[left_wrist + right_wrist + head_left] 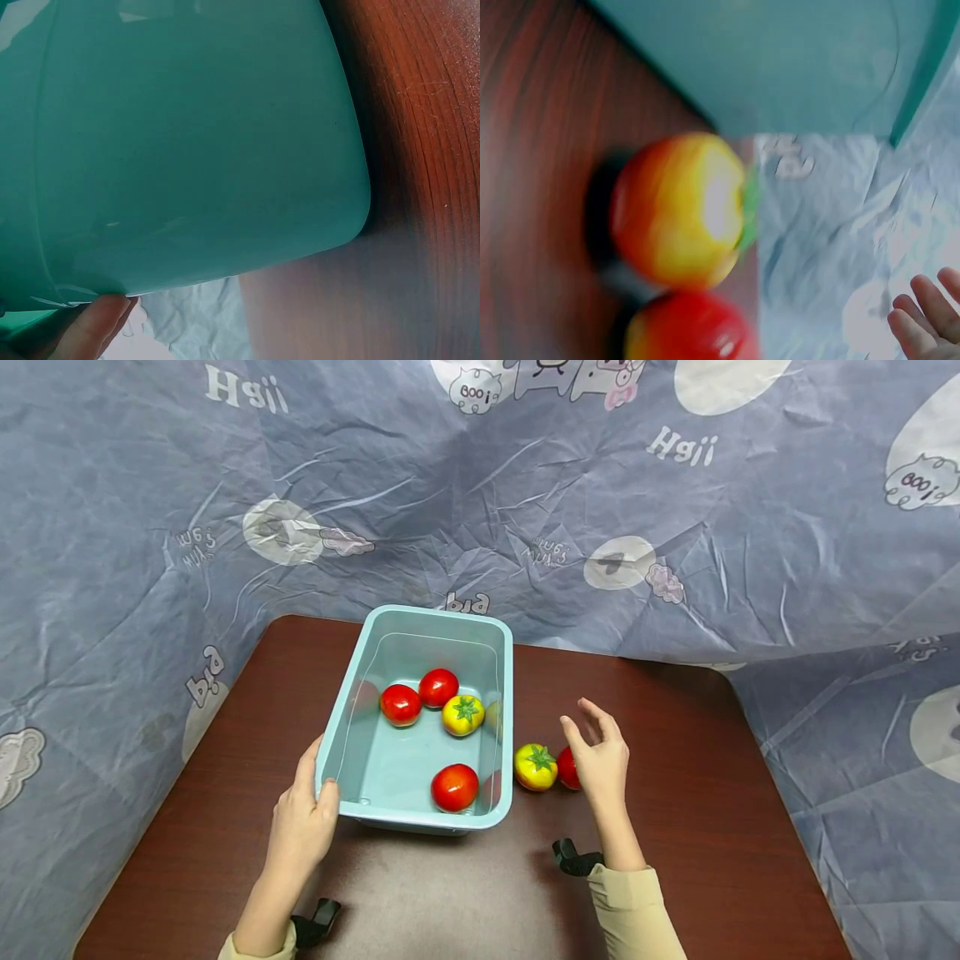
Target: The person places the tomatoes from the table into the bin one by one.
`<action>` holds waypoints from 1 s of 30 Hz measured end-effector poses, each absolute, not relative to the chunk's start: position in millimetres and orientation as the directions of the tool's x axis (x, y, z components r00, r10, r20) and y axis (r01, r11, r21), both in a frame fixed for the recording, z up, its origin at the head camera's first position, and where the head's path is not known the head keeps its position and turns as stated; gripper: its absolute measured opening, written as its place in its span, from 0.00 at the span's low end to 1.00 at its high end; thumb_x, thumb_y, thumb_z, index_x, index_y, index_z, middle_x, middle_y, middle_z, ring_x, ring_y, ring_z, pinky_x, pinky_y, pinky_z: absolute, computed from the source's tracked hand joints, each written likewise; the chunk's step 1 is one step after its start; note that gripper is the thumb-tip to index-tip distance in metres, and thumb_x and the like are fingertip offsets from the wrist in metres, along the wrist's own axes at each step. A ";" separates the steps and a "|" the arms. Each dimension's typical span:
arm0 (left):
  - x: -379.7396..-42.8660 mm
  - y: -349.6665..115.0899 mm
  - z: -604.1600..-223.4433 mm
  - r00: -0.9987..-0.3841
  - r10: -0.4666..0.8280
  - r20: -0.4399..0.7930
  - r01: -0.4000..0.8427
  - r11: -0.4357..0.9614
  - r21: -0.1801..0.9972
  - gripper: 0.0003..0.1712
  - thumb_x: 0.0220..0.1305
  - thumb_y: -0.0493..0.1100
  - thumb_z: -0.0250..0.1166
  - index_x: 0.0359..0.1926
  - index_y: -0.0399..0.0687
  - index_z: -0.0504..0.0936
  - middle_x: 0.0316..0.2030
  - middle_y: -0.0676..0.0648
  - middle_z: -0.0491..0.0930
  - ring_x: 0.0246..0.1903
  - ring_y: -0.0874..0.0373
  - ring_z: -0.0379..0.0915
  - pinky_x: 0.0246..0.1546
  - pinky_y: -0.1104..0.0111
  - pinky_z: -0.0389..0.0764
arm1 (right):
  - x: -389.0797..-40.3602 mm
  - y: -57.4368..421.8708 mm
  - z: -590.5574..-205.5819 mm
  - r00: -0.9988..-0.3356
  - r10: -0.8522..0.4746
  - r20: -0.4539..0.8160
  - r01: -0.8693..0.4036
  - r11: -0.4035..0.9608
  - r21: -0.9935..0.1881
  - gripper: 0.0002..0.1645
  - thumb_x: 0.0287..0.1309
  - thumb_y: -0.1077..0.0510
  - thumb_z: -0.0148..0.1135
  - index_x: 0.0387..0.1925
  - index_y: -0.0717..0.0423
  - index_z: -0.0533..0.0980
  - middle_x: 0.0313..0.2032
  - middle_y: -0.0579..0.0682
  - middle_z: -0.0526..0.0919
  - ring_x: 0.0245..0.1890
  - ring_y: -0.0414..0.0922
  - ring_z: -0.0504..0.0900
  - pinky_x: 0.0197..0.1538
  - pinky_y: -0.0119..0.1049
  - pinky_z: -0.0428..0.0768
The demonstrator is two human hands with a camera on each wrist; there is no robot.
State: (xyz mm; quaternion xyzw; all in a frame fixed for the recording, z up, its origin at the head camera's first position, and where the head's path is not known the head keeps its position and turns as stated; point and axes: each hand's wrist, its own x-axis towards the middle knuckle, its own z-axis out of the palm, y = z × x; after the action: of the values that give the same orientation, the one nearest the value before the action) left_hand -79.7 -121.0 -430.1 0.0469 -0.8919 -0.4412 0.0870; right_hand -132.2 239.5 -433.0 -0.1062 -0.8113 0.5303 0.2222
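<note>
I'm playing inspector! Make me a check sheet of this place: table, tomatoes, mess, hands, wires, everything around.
Surface: dark brown wood-grain table.
Things: light blue tub, holding three red tomatoes and a yellow-topped tomato; another yellow-topped tomato and a red tomato sit right of it.
Clutter: nothing seen.
Hands: left hand grips the tub's rim; right hand hovers near the outer red tomato, holding nothing.
Cables: nothing seen.
Surroundings: wrinkled blue-grey cloth printed with cartoons and words.

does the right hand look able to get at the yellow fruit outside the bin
Probably yes: the right hand is empty and close to the yellow fruit. The red fruit and the bin crowd its sides, but nothing shows above it, so reaching from above looks free.
</note>
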 end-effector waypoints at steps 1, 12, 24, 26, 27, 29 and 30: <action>-79.8 -121.0 -430.2 -0.981 -0.161 0.113 -0.008 0.606 0.795 0.33 0.66 0.37 0.46 0.73 0.48 0.60 0.60 0.31 0.75 0.53 0.32 0.77 0.48 0.37 0.73 | -130.9 245.1 -436.4 -0.875 0.428 0.225 -0.032 0.413 -0.910 0.27 0.60 0.53 0.67 0.60 0.57 0.76 0.59 0.54 0.78 0.62 0.51 0.78 0.62 0.42 0.73; -79.8 -120.3 -430.0 -0.980 -0.167 0.109 -0.017 0.612 0.790 0.33 0.66 0.37 0.46 0.73 0.49 0.60 0.60 0.31 0.75 0.53 0.33 0.77 0.48 0.37 0.73 | -116.8 280.5 -475.2 -0.851 0.525 0.036 0.225 0.425 -0.877 0.34 0.59 0.50 0.68 0.64 0.60 0.72 0.64 0.61 0.72 0.65 0.60 0.72 0.66 0.49 0.69; -79.5 -121.0 -430.5 -0.980 -0.169 0.108 -0.018 0.609 0.793 0.33 0.66 0.37 0.47 0.73 0.49 0.60 0.60 0.31 0.75 0.54 0.33 0.77 0.48 0.37 0.73 | -115.1 284.5 -504.5 -0.862 0.502 -0.079 0.360 0.493 -0.792 0.47 0.56 0.43 0.68 0.70 0.61 0.62 0.66 0.66 0.65 0.58 0.62 0.71 0.62 0.55 0.70; -79.6 -120.8 -429.9 -0.981 -0.166 0.097 -0.023 0.605 0.796 0.33 0.67 0.37 0.46 0.74 0.49 0.60 0.61 0.31 0.74 0.55 0.33 0.76 0.49 0.37 0.73 | -115.4 283.7 -507.5 -0.862 0.500 -0.083 0.366 0.501 -0.784 0.47 0.56 0.43 0.68 0.70 0.61 0.62 0.65 0.66 0.66 0.56 0.61 0.72 0.60 0.55 0.70; -79.6 -120.6 -429.5 -0.982 -0.164 0.092 -0.026 0.603 0.797 0.33 0.67 0.37 0.46 0.74 0.49 0.60 0.62 0.32 0.74 0.55 0.33 0.76 0.49 0.37 0.73 | -115.5 283.1 -508.7 -0.862 0.499 -0.084 0.369 0.505 -0.780 0.47 0.56 0.43 0.68 0.70 0.62 0.62 0.65 0.66 0.66 0.56 0.61 0.71 0.60 0.55 0.70; -79.7 -120.4 -428.8 -0.984 -0.159 0.082 -0.031 0.600 0.799 0.33 0.67 0.37 0.46 0.74 0.49 0.59 0.62 0.32 0.73 0.56 0.33 0.75 0.50 0.37 0.73 | -115.4 282.2 -510.4 -0.863 0.497 -0.093 0.375 0.505 -0.778 0.48 0.56 0.43 0.67 0.70 0.62 0.62 0.65 0.66 0.66 0.57 0.61 0.71 0.61 0.56 0.69; -79.6 -120.4 -428.6 -0.984 -0.158 0.078 -0.033 0.600 0.799 0.33 0.67 0.38 0.46 0.74 0.49 0.59 0.62 0.32 0.73 0.56 0.33 0.75 0.50 0.37 0.73 | -115.4 281.6 -511.2 -0.863 0.496 -0.098 0.378 0.504 -0.776 0.48 0.56 0.43 0.67 0.70 0.63 0.62 0.65 0.66 0.66 0.57 0.61 0.70 0.62 0.56 0.69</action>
State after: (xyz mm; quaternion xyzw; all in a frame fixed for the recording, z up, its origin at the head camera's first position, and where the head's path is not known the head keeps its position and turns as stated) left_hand -79.6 -120.4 -428.6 0.0534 -0.8916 -0.4440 0.0706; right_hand -115.4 281.6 -511.2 -0.2526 -0.8646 0.4290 0.0689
